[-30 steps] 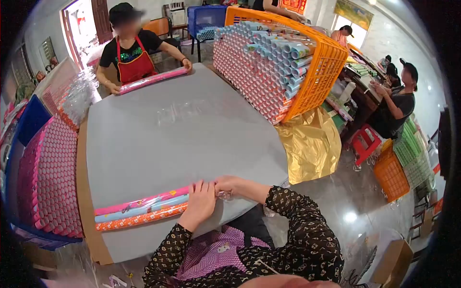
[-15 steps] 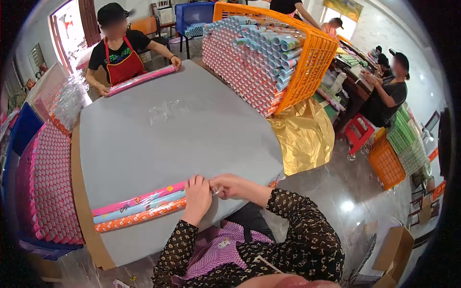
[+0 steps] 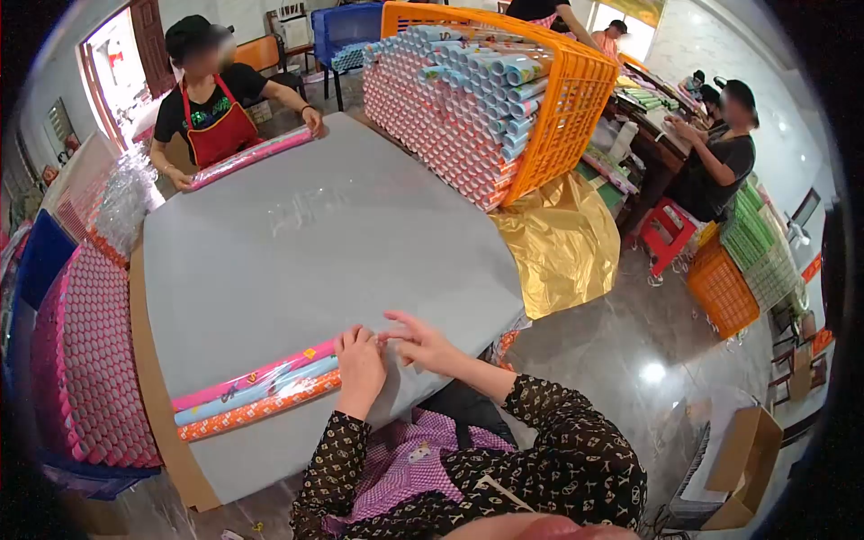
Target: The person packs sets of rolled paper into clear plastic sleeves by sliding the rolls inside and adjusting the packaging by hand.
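Note:
Three wrapped rolls lie side by side on the grey table near its front edge: a pink roll (image 3: pixel 256 373), a light blue roll (image 3: pixel 261 389) and an orange patterned roll (image 3: pixel 261 408), under shiny clear film. My left hand (image 3: pixel 362 367) is wrapped over their right ends, fingers bent together. Just to its right, my right hand (image 3: pixel 421 344) has its index finger stretched out and fingers apart, close to the left fingertips. The roll ends are hidden beneath my left hand.
Across the grey table (image 3: pixel 333 261), a co-worker (image 3: pixel 216 117) holds a pink roll. An orange basket (image 3: pixel 567 117) full of rolls lies at the back right, beside gold sheeting (image 3: pixel 562 247). Pink rolls (image 3: pixel 99 360) are stacked at left. Another person (image 3: pixel 724 162) sits at right.
My right hand has opened, its index finger now extended; before, its fingers were pinched at the film by the roll ends. My left hand stays over the rolls. The view has shifted slightly.

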The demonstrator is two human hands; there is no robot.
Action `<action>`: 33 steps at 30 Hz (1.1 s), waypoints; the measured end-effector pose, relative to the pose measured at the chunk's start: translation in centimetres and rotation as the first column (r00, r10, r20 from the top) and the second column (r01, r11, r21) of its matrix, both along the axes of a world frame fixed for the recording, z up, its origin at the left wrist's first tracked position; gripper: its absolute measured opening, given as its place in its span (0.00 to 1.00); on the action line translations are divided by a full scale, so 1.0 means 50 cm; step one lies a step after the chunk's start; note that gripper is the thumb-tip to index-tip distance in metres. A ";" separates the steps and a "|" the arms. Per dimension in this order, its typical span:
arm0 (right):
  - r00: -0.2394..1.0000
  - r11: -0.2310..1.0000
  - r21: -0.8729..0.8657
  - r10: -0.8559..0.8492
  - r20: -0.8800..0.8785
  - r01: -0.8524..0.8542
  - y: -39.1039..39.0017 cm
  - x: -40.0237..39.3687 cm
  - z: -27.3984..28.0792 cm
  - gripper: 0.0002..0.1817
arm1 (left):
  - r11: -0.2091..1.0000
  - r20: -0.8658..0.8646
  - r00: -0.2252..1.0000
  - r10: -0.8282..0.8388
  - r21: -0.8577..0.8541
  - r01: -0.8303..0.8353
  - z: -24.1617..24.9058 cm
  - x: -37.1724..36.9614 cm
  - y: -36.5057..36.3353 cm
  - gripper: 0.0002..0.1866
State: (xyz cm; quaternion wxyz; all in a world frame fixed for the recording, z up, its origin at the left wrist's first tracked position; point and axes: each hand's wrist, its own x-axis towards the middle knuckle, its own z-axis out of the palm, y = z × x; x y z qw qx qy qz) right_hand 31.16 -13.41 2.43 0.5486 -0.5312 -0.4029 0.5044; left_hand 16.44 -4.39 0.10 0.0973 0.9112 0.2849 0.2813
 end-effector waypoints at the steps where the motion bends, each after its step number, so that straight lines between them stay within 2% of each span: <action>1: 1.000 1.000 0.002 -0.006 -0.005 0.006 0.002 0.000 -0.019 0.25 | 1.000 -0.005 1.000 -0.006 0.002 0.006 0.001 0.000 -0.002 0.08; 2: 0.915 0.970 0.222 -0.002 0.405 -0.096 0.010 0.007 -0.050 0.31 | 1.000 0.018 1.000 0.024 0.013 -0.024 0.004 0.001 -0.004 0.08; 3: 0.672 0.890 0.367 -0.098 0.734 -0.271 0.014 0.006 -0.050 0.37 | 0.998 0.041 0.998 0.053 0.024 -0.054 0.006 0.002 -0.005 0.09; 4: 0.675 0.890 0.371 -0.103 0.730 -0.266 0.014 0.007 -0.050 0.37 | 0.998 0.036 0.998 0.049 0.027 -0.050 0.000 0.000 -0.003 0.09; 6: 0.454 0.807 0.381 -0.161 0.876 -0.450 0.017 0.014 -0.036 0.38 | 1.000 0.050 0.999 -0.005 0.013 0.005 -0.008 -0.005 0.003 0.09; 7: 0.459 0.808 0.386 -0.164 0.873 -0.446 0.015 0.014 -0.023 0.38 | 1.000 0.044 0.999 -0.008 0.015 0.008 -0.003 -0.005 0.003 0.09; 9: 0.375 0.883 0.296 -0.152 0.915 -0.364 0.011 0.016 -0.002 0.36 | 0.997 0.018 1.000 0.022 -0.071 -0.021 0.009 -0.001 -0.002 0.09; 10: 0.380 0.885 0.297 -0.152 0.913 -0.358 0.015 0.020 -0.013 0.36 | 0.997 0.012 1.000 0.018 -0.072 -0.017 0.003 -0.002 0.000 0.09; 12: 0.392 0.922 0.231 -0.097 0.915 -0.311 0.026 0.026 -0.031 0.27 | 0.999 -0.025 1.000 0.019 -0.025 -0.019 -0.009 -0.001 0.005 0.09; 13: 0.394 0.923 0.231 -0.097 0.914 -0.308 0.026 0.030 -0.025 0.27 | 1.000 -0.027 1.000 0.016 -0.025 -0.017 -0.009 -0.002 0.005 0.09; 15: 0.373 0.959 0.075 0.034 0.927 -0.275 0.024 0.032 -0.010 0.18 | 0.999 -0.025 1.000 -0.019 -0.048 0.017 -0.004 -0.006 0.003 0.09; 16: 0.375 0.959 0.074 0.035 0.926 -0.273 0.023 0.031 -0.021 0.18 | 0.999 -0.026 0.999 -0.021 -0.049 0.019 -0.003 -0.006 0.002 0.09; 18: 0.568 0.959 0.249 -0.131 0.812 -0.135 0.025 0.025 -0.047 0.12 | 0.998 -0.005 1.000 -0.007 -0.068 0.007 -0.001 -0.004 0.000 0.08; 19: 0.568 0.960 0.248 -0.132 0.812 -0.131 0.029 0.026 -0.052 0.12 | 0.998 -0.006 1.000 -0.010 -0.069 0.010 0.002 -0.003 -0.002 0.08; 21: 0.795 0.997 0.073 -0.040 0.605 -0.005 0.037 0.029 -0.053 0.14 | 0.999 0.013 1.000 -0.007 -0.033 0.007 0.006 -0.003 -0.007 0.06; 22: 0.796 0.998 0.070 -0.041 0.604 -0.002 0.040 0.032 -0.050 0.14 | 0.999 0.012 1.000 -0.010 -0.035 0.010 0.004 -0.002 -0.007 0.06; 23: 0.950 0.994 -0.105 0.005 0.311 0.030 0.043 0.033 -0.043 0.13 | 0.999 0.042 0.999 -0.004 -0.039 0.005 0.001 -0.001 -0.007 0.06; 24: 1.000 0.961 -0.278 -0.007 -0.020 0.001 0.045 0.035 -0.039 0.13 | 0.999 0.072 0.997 0.003 -0.043 0.000 -0.002 -0.002 -0.008 0.07; 25: 1.000 0.960 -0.280 -0.008 -0.022 0.002 0.045 0.037 -0.041 0.13 | 0.999 0.071 0.998 0.002 -0.045 0.002 -0.002 -0.003 -0.009 0.07; 26: 0.954 0.940 -0.339 -0.066 -0.293 -0.040 0.047 0.041 -0.046 0.11 | 1.000 0.075 0.997 -0.019 -0.017 0.020 -0.001 -0.005 -0.010 0.06; 27: 0.834 0.918 -0.384 -0.135 -0.535 -0.097 0.050 0.046 -0.051 0.09 | 0.999 0.080 0.996 -0.038 0.010 0.037 0.001 -0.005 -0.010 0.05; 28: 0.774 0.910 -0.394 -0.157 -0.613 -0.128 0.051 0.047 -0.056 0.06 | 0.999 0.083 0.996 -0.034 0.009 0.034 0.002 -0.007 -0.011 0.05; 29: 0.778 0.909 -0.396 -0.154 -0.609 -0.130 0.051 0.047 -0.060 0.06 | 0.999 0.066 0.997 -0.043 0.017 0.042 0.004 -0.007 -0.011 0.05; 31: 0.573 0.884 -0.450 -0.305 -0.761 -0.125 0.048 0.044 -0.054 0.09 | 0.999 0.059 0.997 -0.046 0.027 0.045 0.005 -0.005 -0.011 0.05; 33: 0.555 0.899 -0.417 -0.280 -0.783 -0.135 0.047 0.045 -0.068 0.09 | 0.997 0.061 0.997 -0.040 0.070 0.035 0.005 -0.005 -0.011 0.06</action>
